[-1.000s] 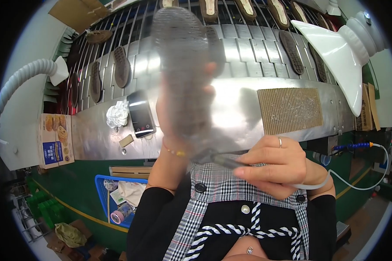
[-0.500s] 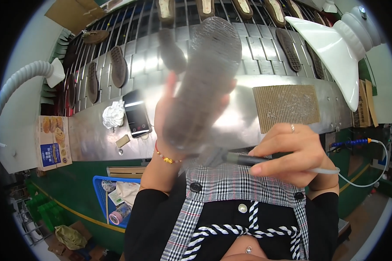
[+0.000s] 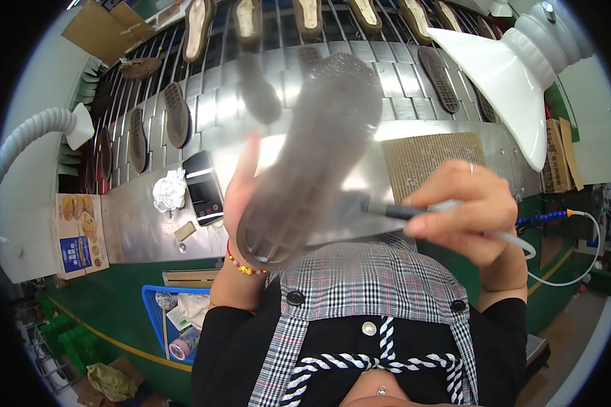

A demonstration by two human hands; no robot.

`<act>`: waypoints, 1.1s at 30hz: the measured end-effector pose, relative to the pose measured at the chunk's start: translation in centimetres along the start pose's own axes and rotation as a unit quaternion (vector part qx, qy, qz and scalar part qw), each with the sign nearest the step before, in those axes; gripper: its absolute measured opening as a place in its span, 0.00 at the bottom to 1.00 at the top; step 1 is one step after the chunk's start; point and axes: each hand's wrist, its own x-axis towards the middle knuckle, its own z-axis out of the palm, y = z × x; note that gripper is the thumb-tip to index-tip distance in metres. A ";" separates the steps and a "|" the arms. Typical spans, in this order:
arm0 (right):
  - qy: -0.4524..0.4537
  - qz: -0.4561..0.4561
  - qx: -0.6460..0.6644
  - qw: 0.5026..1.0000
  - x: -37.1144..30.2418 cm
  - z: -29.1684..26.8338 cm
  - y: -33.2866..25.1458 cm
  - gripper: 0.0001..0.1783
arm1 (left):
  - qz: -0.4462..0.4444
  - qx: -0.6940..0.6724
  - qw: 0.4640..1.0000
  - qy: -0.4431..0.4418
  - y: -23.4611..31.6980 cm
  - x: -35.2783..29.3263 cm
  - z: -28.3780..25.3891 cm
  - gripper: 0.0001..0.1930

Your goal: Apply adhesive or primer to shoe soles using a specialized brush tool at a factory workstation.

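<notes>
Holding: left hand (image 3: 238, 203) grips the grey-brown shoe sole (image 3: 312, 156) from behind, thumb straight out beside it, likely so the tread faces up unobstructed
Sole: raised and slanting above the worktop (image 3: 125, 227), narrower end toward the body, reaching past the front edge
Right hand (image 3: 465, 210): pinching a dark-handled tool (image 3: 392, 209) at the sole's right; its tip is too blurred to tell whether it touches
Open room: bare metal around the sole, between phone (image 3: 204, 190) and corrugated sheet (image 3: 434, 152)

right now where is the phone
In the head view, the phone lies on the metal table at left, between the crumpled white tissue and the left hand.
</notes>
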 end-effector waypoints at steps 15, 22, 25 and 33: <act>0.047 0.042 -0.015 0.998 -1.6 -1.9 0.9 0.13 | -0.001 -0.005 0.998 -0.063 -0.2 -1.7 0.0 0.49; 0.185 0.096 0.140 0.968 -1.3 0.3 0.8 0.13 | 0.018 0.033 0.997 -0.065 -0.5 -0.1 -0.2 0.47; 0.231 0.289 0.278 0.887 0.4 3.9 -0.9 0.10 | 0.098 0.109 0.987 -0.060 -1.0 1.8 -1.2 0.46; 0.123 0.043 0.001 0.991 2.5 6.2 -2.5 0.12 | 0.193 0.208 0.953 -0.103 -1.1 2.8 -0.4 0.45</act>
